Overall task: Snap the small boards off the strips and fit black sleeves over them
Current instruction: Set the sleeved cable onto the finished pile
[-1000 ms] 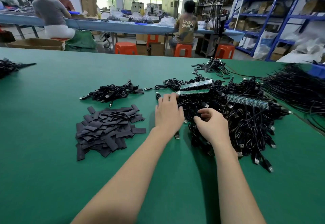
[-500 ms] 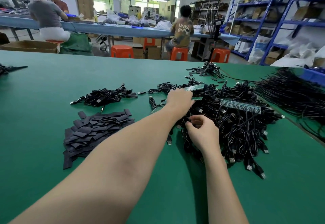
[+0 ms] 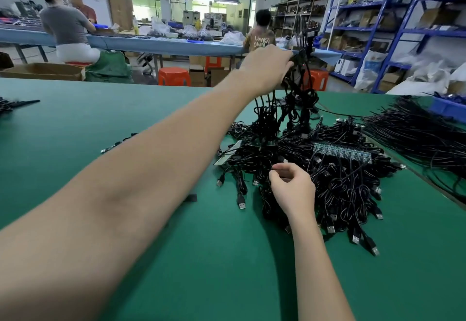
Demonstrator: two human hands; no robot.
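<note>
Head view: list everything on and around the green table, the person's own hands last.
table: one, green, foreground.
cable pile: one heap, black, right of centre.
lifted bundle: one, black, hanging from the left hand above the pile.
board strips: two seen, one blue on the pile, one at its left edge.
stools: several, orange, behind the table.
shelving: blue, back right.
left hand: raised, gripping the bundle.
right hand: low, pinching a cable.
</note>
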